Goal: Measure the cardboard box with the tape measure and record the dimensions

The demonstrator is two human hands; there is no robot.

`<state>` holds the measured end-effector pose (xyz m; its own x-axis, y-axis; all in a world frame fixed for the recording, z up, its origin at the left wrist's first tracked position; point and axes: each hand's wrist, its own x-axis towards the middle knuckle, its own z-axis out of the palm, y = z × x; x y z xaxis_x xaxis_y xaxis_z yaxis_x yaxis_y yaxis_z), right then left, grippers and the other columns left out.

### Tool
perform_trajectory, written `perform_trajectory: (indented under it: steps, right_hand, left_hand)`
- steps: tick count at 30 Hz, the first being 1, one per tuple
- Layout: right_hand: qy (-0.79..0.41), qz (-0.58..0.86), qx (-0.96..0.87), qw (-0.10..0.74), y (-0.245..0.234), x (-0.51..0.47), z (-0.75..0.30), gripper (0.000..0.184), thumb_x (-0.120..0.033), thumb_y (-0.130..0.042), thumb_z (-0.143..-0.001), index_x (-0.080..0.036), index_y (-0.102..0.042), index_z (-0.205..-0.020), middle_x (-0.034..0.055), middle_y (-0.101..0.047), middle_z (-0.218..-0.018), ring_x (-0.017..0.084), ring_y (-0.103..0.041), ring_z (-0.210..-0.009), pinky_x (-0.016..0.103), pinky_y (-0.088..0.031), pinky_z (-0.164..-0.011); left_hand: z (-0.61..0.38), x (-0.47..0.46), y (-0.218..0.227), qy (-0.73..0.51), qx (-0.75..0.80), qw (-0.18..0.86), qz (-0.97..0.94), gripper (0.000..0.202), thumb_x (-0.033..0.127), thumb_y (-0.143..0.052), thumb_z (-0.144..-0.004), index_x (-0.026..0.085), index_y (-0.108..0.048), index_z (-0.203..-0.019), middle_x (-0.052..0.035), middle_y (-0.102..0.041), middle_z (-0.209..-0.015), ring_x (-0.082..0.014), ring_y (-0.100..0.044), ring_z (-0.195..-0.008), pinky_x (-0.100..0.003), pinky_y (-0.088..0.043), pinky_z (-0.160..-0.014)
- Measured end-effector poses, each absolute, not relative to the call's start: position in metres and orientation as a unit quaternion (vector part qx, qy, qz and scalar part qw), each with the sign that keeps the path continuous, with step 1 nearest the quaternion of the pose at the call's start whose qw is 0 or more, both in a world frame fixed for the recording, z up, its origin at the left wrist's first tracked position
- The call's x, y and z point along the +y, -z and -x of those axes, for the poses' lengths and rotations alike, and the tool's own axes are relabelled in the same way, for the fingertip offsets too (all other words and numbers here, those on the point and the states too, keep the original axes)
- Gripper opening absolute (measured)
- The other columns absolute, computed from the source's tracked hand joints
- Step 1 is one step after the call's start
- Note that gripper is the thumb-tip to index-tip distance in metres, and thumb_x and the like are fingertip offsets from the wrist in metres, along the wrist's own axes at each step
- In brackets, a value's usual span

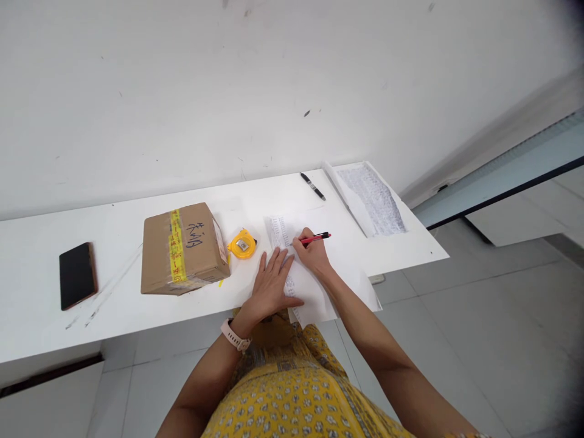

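Note:
My right hand [312, 254] is closed round a red pen [316, 238], its tip on a white sheet of paper [306, 291] with printed rows that overhangs the table's front edge. My left hand [272, 285] lies flat, fingers spread, pressing the same sheet down just left of the pen. A pale watch [235, 336] sits on my left wrist. A yellow tape measure [243, 244] rests just left of the paper.
A taped cardboard box [181, 248] with handwriting stands left of the tape measure. A black phone [76, 275] lies at the far left. A black pen [312, 186] and another printed sheet [371, 199] lie at the back right. The white table [45, 328] meets a white wall.

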<state>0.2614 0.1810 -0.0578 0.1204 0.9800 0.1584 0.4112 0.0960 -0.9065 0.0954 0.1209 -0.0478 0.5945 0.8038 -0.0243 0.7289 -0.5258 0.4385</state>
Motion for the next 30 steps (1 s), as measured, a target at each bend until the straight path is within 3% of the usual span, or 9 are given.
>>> perform_trajectory:
  steps: [9, 13, 15, 17, 19, 22, 25, 27, 30]
  right_hand:
    - [-0.291, 0.597, -0.576, 0.477, 0.057, 0.180, -0.260, 0.027, -0.030, -0.056, -0.081, -0.025, -0.034, -0.066, -0.0068, -0.036, -0.057, 0.013, -0.035, -0.054, 0.028, -0.031, -0.055]
    - [-0.221, 0.590, -0.593, 0.501, 0.055, 0.176, -0.272, 0.012, -0.031, -0.051, -0.091, -0.023, -0.047, -0.082, -0.0008, -0.052, -0.074, 0.017, -0.049, -0.068, 0.031, -0.040, -0.065]
    - [-0.165, 0.581, -0.652, 0.458, 0.057, 0.175, -0.282, 0.009, -0.026, -0.047, -0.092, -0.022, -0.055, -0.096, 0.0053, -0.058, -0.090, 0.021, -0.054, -0.083, 0.034, -0.043, -0.074]
    - [-0.110, 0.589, -0.699, 0.389, 0.062, 0.176, -0.292, 0.021, -0.017, -0.045, -0.089, -0.022, -0.059, -0.104, 0.0098, -0.058, -0.098, 0.025, -0.053, -0.092, 0.037, -0.044, -0.076]
    - [-0.075, 0.605, -0.716, 0.340, 0.069, 0.178, -0.297, 0.035, -0.009, -0.041, -0.085, -0.022, -0.063, -0.110, 0.0124, -0.058, -0.099, 0.028, -0.051, -0.093, 0.039, -0.044, -0.075]
    - [-0.058, 0.609, -0.717, 0.333, 0.077, 0.179, -0.298, 0.047, -0.003, -0.035, -0.084, -0.020, -0.064, -0.116, 0.0137, -0.060, -0.099, 0.028, -0.051, -0.092, 0.042, -0.045, -0.080]
    - [-0.080, 0.611, -0.689, 0.382, 0.072, 0.174, -0.294, 0.043, -0.010, -0.035, -0.089, -0.019, -0.064, -0.119, 0.0144, -0.062, -0.099, 0.029, -0.054, -0.095, 0.043, -0.047, -0.082]
    - [-0.113, 0.609, -0.654, 0.434, 0.059, 0.167, -0.288, 0.037, -0.019, -0.037, -0.093, -0.019, -0.065, -0.117, 0.0150, -0.065, -0.101, 0.029, -0.056, -0.097, 0.044, -0.047, -0.082]
    - [-0.256, 0.578, -0.602, 0.487, 0.027, 0.153, -0.270, 0.032, -0.035, -0.042, -0.096, -0.021, -0.068, -0.110, 0.0121, -0.069, -0.103, 0.026, -0.061, -0.094, 0.041, -0.049, -0.081]
  left_hand:
    - [-0.096, 0.121, 0.050, -0.095, 0.438, 0.197, -0.872, 0.110, 0.059, -0.083, -0.067, 0.013, -0.032, -0.152, -0.0226, -0.027, -0.163, -0.0366, -0.015, -0.153, -0.062, -0.006, -0.123]
    - [-0.088, 0.114, 0.046, -0.133, 0.443, 0.192, -0.865, 0.098, 0.059, -0.077, -0.074, 0.014, -0.035, -0.150, -0.0221, -0.032, -0.161, -0.0364, -0.019, -0.153, -0.060, -0.014, -0.123]
    - [-0.080, 0.111, 0.042, -0.194, 0.480, 0.156, -0.841, 0.078, 0.053, -0.067, -0.086, 0.018, -0.037, -0.149, -0.0194, -0.033, -0.160, -0.0346, -0.017, -0.153, -0.060, -0.018, -0.122]
    - [-0.071, 0.113, 0.038, -0.252, 0.538, 0.096, -0.799, 0.062, 0.043, -0.057, -0.094, 0.022, -0.037, -0.148, -0.0178, -0.030, -0.162, -0.0339, -0.011, -0.155, -0.061, -0.017, -0.122]
    - [-0.065, 0.121, 0.034, -0.267, 0.599, 0.052, -0.753, 0.060, 0.036, -0.054, -0.095, 0.020, -0.034, -0.150, -0.0192, -0.025, -0.164, -0.0370, -0.007, -0.154, -0.064, -0.016, -0.120]
    - [-0.062, 0.140, 0.031, -0.226, 0.673, 0.049, -0.702, 0.066, 0.025, -0.057, -0.090, 0.011, -0.034, -0.151, -0.0254, -0.031, -0.159, -0.0441, -0.019, -0.150, -0.066, -0.020, -0.118]
    - [-0.061, 0.151, 0.025, -0.234, 0.695, 0.101, -0.672, 0.068, 0.017, -0.055, -0.088, 0.005, -0.033, -0.151, -0.0294, -0.045, -0.146, -0.0443, -0.039, -0.139, -0.063, -0.032, -0.112]
    - [-0.059, 0.147, 0.018, -0.278, 0.672, 0.145, -0.671, 0.077, 0.020, -0.059, -0.087, 0.007, -0.024, -0.154, -0.0259, -0.053, -0.138, -0.0398, -0.048, -0.132, -0.058, -0.040, -0.107]
    - [-0.055, 0.122, 0.002, -0.360, 0.597, 0.243, -0.674, 0.095, 0.033, -0.068, -0.085, 0.021, -0.008, -0.158, -0.0156, -0.057, -0.132, -0.0294, -0.057, -0.123, -0.046, -0.047, -0.102]
